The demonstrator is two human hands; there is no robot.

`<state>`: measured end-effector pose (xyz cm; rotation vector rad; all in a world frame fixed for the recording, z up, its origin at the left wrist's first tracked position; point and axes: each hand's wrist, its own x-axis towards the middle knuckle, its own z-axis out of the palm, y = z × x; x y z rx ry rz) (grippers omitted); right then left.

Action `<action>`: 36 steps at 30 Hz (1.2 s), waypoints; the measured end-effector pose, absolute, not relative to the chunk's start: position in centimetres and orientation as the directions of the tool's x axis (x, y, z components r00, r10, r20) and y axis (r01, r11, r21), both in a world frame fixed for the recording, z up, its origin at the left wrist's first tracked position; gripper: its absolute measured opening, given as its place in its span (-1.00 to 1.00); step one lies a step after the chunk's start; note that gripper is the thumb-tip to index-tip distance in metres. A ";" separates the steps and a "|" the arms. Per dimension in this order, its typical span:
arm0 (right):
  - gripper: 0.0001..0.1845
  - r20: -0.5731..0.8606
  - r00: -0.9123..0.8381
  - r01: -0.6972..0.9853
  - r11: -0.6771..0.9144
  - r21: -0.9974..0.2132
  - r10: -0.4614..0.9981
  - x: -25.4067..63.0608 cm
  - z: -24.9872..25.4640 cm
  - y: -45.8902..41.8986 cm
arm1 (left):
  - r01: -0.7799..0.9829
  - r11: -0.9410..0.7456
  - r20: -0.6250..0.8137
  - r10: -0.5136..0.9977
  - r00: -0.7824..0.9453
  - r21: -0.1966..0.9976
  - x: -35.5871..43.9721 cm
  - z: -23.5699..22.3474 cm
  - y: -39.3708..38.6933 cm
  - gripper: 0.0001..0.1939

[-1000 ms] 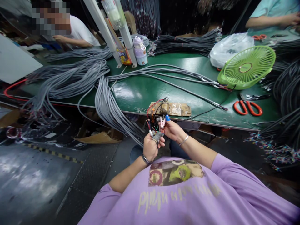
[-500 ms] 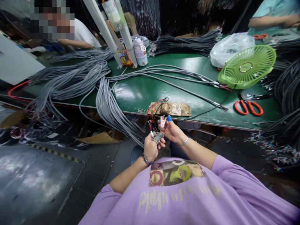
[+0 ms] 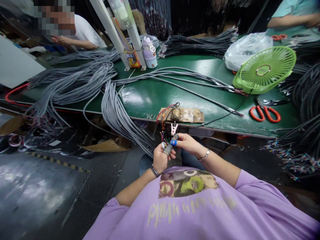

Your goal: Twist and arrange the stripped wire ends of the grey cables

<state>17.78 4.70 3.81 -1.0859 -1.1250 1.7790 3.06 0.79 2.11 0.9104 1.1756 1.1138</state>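
Just below the table edge, my left hand [image 3: 160, 158] is closed around the end of a cable [image 3: 163, 145]. Thin coloured wires [image 3: 168, 140] fan out from that end, some of them green. A grey cover sits on one of the left fingertips. My right hand [image 3: 188, 145] pinches at the green wires, its thumb in a blue finger cover [image 3: 173, 142] and its forefinger in a grey one; the pinched tips are hidden. Right above the fingers, a pink clip [image 3: 174, 128] stands at the front of a wooden block [image 3: 192, 115], apart from both hands.
Grey cable bundles [image 3: 82, 81] cover the table's left and hang over its edge. Red-handled scissors [image 3: 265, 114], a green fan [image 3: 265, 70] and a plastic bag [image 3: 247, 50] lie right. A bottle [image 3: 150, 53] stands by the post. Two people sit across the table.
My right hand has let go of the pink clip and come down to the wires beside my left hand. The left hand stays nearly in place, holding the cable.
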 end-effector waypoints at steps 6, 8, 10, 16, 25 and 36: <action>-0.70 -0.224 -0.409 -0.124 -0.297 -0.947 0.884 17.5 4.1 4.3 | -0.058 0.361 -0.332 0.901 0.279 0.931 2.8 2.2 0.5 -0.73; -0.72 -0.241 -0.418 -0.104 -0.309 -0.945 0.876 17.4 4.1 4.2 | -0.050 0.380 -0.347 0.885 0.309 0.924 2.8 2.3 0.4 -0.73; -0.73 -0.247 -0.386 -0.126 -0.316 -0.940 0.889 17.4 4.0 4.3 | -0.083 0.371 -0.337 0.901 0.274 0.925 2.9 2.5 0.4 -0.73; -0.71 -0.276 -0.288 -0.181 -0.335 -0.925 0.917 17.8 3.9 4.6 | -0.147 0.357 -0.331 0.927 0.176 0.922 2.9 3.0 0.6 -0.73; -0.68 -0.156 -0.399 -0.050 -0.191 -0.980 0.904 17.5 3.8 4.5 | -0.129 0.358 -0.336 0.928 0.164 0.925 2.9 2.8 0.7 -0.74; -0.73 -0.202 -0.245 -0.152 -0.243 -0.958 0.948 17.3 3.6 3.9 | -0.184 0.343 -0.324 0.937 0.130 0.921 2.9 2.4 0.9 -0.67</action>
